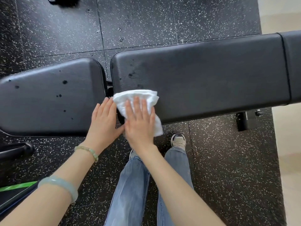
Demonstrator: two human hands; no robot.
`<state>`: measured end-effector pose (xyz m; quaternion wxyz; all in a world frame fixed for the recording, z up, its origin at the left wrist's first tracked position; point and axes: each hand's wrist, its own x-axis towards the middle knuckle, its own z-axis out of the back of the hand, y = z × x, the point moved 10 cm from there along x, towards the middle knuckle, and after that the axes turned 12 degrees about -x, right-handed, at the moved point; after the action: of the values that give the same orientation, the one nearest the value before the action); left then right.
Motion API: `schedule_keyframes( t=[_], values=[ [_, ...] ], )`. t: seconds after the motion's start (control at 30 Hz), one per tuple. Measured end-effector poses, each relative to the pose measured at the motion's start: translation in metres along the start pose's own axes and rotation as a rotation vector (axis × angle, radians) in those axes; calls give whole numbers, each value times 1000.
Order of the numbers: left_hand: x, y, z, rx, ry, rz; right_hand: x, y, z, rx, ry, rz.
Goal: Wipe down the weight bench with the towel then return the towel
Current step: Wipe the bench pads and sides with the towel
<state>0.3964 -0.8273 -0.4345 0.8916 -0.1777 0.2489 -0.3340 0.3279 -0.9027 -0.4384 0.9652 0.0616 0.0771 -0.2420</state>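
The black padded weight bench lies across the view in two parts: a long pad (203,75) on the right and a seat pad (48,98) on the left, with a narrow gap between them. Dark wet spots dot both pads. A crumpled white towel (138,96) lies on the near left corner of the long pad and hangs over its front edge. My right hand (140,123) presses flat on the towel with straight fingers. My left hand (102,118) rests flat on the seat pad's near right corner, its fingertips touching the towel's edge.
Black speckled rubber floor (146,22) surrounds the bench. My jeans-clad legs and a shoe (178,141) stand just in front of it. A bench foot (247,119) sticks out at the right. A black bar (16,149) and a green strip (17,186) lie at the left.
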Motion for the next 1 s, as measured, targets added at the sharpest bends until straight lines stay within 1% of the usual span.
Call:
schedule_keyframes(
  t=[0.07, 0.13, 0.23, 0.27, 0.33, 0.37, 0.5, 0.6, 0.7, 0.8, 0.9, 0.93, 1.0],
  values=[
    [-2, 11, 7, 15, -15, 19, 5, 8, -5, -68, 59, 58],
    [-4, 20, 13, 61, -5, 17, 20, 0, -7, -132, 72, 119],
    [-6, 31, 21, 104, 3, 26, 61, -14, 9, -128, 14, 97],
    [-6, 35, 22, 107, 6, 36, 74, -15, 12, -125, 31, 97],
    [-6, 39, 25, 96, 3, 46, 91, -15, 11, -109, 117, 90],
    [-6, 40, 27, 92, -1, 47, 94, -17, 12, -106, 120, 79],
    [-5, 43, 34, 85, -20, 51, 60, -17, 12, -71, 17, 92],
    [-2, 46, 41, 101, -19, 62, 22, -16, 1, -75, 44, 121],
    [0, 48, 46, 99, -29, 68, 13, -14, 0, -105, 87, 156],
    [5, 49, 46, 134, -12, 66, 41, -13, 4, -130, 64, 193],
    [12, 48, 46, 162, -24, 61, 101, -10, 17, -130, 11, 161],
    [14, 47, 45, 163, -20, 66, 123, -7, 22, -131, 12, 151],
    [17, 45, 44, 166, -21, 75, 158, -1, 25, -151, 86, 147]
  ],
)
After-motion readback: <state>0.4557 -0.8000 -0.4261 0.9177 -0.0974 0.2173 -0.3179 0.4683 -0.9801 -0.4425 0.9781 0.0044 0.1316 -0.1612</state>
